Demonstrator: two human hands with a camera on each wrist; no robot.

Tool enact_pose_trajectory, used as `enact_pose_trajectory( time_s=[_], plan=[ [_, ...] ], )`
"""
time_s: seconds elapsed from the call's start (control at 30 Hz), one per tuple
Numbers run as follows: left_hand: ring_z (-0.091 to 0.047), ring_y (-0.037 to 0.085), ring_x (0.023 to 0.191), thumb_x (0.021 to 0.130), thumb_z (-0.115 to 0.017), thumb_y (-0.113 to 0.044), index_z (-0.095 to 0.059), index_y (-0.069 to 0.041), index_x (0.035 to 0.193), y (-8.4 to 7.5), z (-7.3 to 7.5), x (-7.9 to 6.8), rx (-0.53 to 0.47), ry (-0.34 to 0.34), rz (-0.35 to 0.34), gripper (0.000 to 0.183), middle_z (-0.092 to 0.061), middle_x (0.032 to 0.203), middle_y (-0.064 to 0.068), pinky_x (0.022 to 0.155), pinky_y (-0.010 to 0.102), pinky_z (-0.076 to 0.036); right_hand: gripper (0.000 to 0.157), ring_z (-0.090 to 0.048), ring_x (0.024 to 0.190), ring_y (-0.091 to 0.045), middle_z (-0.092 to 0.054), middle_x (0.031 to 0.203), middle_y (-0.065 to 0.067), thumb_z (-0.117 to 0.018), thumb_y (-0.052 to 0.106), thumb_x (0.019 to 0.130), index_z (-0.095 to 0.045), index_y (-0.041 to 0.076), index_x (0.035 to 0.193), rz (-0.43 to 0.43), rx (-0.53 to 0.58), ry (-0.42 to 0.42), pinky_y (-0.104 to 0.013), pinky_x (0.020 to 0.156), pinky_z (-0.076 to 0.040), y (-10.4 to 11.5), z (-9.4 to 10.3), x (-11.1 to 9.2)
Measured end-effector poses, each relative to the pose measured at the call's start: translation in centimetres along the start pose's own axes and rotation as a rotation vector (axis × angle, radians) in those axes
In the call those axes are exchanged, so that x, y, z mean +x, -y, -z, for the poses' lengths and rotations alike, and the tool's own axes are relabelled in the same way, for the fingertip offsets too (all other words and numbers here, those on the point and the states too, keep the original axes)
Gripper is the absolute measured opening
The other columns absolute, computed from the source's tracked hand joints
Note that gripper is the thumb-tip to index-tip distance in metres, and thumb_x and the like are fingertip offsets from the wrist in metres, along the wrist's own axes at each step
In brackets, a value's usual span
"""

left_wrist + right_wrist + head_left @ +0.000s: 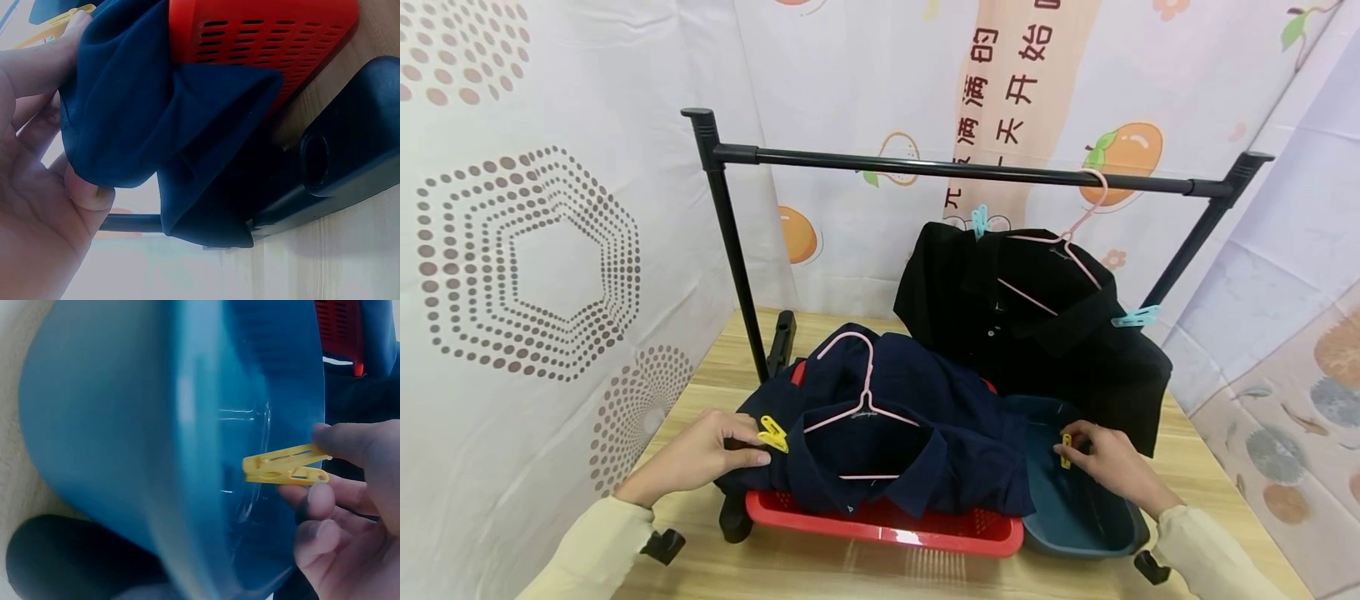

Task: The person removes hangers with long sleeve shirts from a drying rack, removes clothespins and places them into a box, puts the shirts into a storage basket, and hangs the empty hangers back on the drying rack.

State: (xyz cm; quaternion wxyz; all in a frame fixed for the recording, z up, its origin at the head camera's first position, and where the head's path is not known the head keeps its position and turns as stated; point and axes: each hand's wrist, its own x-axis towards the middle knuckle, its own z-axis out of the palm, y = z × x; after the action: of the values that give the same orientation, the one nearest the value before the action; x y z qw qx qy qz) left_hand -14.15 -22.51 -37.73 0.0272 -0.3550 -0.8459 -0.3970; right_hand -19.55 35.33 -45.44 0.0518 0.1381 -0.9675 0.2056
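Your right hand (350, 500) pinches a yellow clothespin (284, 465) at the mouth of the blue tub (94, 425). Past the tub's far wall you have a red basket (340, 331) and some dark cloth (353, 400).

Printed white curtains (850, 83) border a pale wood-grain surface (880, 583).

On the surface (820, 577), a basket (887, 531) stands left of a basin (1075, 512). The front shirt (973, 467), a hanger (868, 398) in its collar, lies over the basket; behind, the rear shirt (1022, 362) hangs from a crossbar (887, 165).
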Motion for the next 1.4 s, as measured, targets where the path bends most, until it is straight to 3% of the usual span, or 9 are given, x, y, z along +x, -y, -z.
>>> enact_pose_trajectory(
  time_s=[0.2, 0.9, 0.97, 1.13, 1.2, 1.3, 1.4],
  plan=[
    [-0.038, 0.001, 0.058, 0.079, -0.075, -0.003, -0.065, -0.018, 0.066, -0.05, -0.02, 0.03, 0.004, -0.002, 0.006, 0.023, -0.042, 0.061, -0.007, 0.052, 0.021, -0.034, 0.027, -0.050, 0.062, -0.005, -0.058, 0.072, 0.010, -0.072, 0.029, 0.085, -0.066, 0.007, 0.099, 0.026, -0.033, 0.073, -0.024, 0.057, -0.045, 0.01, 0.08, 0.51],
    [-0.039, 0.002, 0.057, 0.079, -0.075, -0.003, -0.064, -0.018, 0.065, -0.36, -0.02, 0.00, 0.006, -0.003, -0.006, 0.023, -0.042, 0.061, -0.007, 0.052, 0.021, -0.035, 0.025, -0.046, 0.055, -0.006, -0.050, 0.062, 0.008, -0.076, 0.022, 0.080, -0.065, 0.003, 0.093, 0.027, -0.105, 0.103, -0.025, 0.051, -0.041, 0.23, -0.56, 0.47],
    [-0.039, 0.002, 0.057, 0.079, -0.075, -0.003, -0.064, -0.017, 0.065, -0.31, -0.01, -0.01, 0.006, -0.001, -0.008, 0.023, -0.043, 0.061, -0.007, 0.052, 0.021, -0.035, 0.024, -0.046, 0.056, -0.006, -0.051, 0.063, 0.009, -0.077, 0.022, 0.080, -0.066, 0.004, 0.091, 0.043, -0.114, 0.098, -0.032, 0.062, -0.045, 0.28, -0.62, 0.48],
    [-0.040, 0.002, 0.057, 0.079, -0.075, -0.003, -0.064, -0.017, 0.065, -0.27, 0.01, -0.05, 0.004, -0.003, -0.010, 0.022, -0.044, 0.061, -0.006, 0.052, 0.021, -0.035, 0.021, -0.046, 0.058, -0.004, -0.053, 0.064, 0.011, -0.078, 0.021, 0.078, -0.068, 0.006, 0.089, 0.076, -0.137, 0.091, -0.043, 0.074, -0.044, 0.53, -0.79, 0.50],
    [-0.040, 0.002, 0.057, 0.079, -0.075, -0.003, -0.065, -0.017, 0.065, -0.29, 0.00, -0.07, 0.003, -0.004, -0.011, 0.022, -0.044, 0.061, -0.006, 0.052, 0.021, -0.035, 0.021, -0.045, 0.058, -0.003, -0.052, 0.064, 0.012, -0.078, 0.021, 0.078, -0.068, 0.007, 0.089, 0.087, -0.139, 0.092, -0.041, 0.069, -0.044, 0.62, -0.80, 0.46],
    [-0.040, 0.003, 0.057, 0.079, -0.075, -0.002, -0.064, -0.017, 0.065, -0.33, -0.01, -0.10, 0.001, -0.005, -0.012, 0.023, -0.044, 0.061, -0.006, 0.051, 0.022, -0.035, 0.021, -0.044, 0.058, -0.002, -0.051, 0.062, 0.013, -0.078, 0.022, 0.078, -0.068, 0.007, 0.089, 0.096, -0.141, 0.089, -0.042, 0.073, -0.042, 0.68, -0.70, 0.44],
    [-0.039, 0.003, 0.057, 0.079, -0.075, -0.002, -0.064, -0.016, 0.065, -0.31, -0.01, -0.10, -0.005, -0.005, -0.012, 0.023, -0.043, 0.061, -0.006, 0.051, 0.022, -0.035, 0.021, -0.044, 0.057, -0.001, -0.052, 0.063, 0.013, -0.076, 0.022, 0.081, -0.069, 0.007, 0.093, 0.089, -0.115, 0.109, -0.035, 0.067, -0.044, 0.77, -0.30, 0.41]
  ],
)
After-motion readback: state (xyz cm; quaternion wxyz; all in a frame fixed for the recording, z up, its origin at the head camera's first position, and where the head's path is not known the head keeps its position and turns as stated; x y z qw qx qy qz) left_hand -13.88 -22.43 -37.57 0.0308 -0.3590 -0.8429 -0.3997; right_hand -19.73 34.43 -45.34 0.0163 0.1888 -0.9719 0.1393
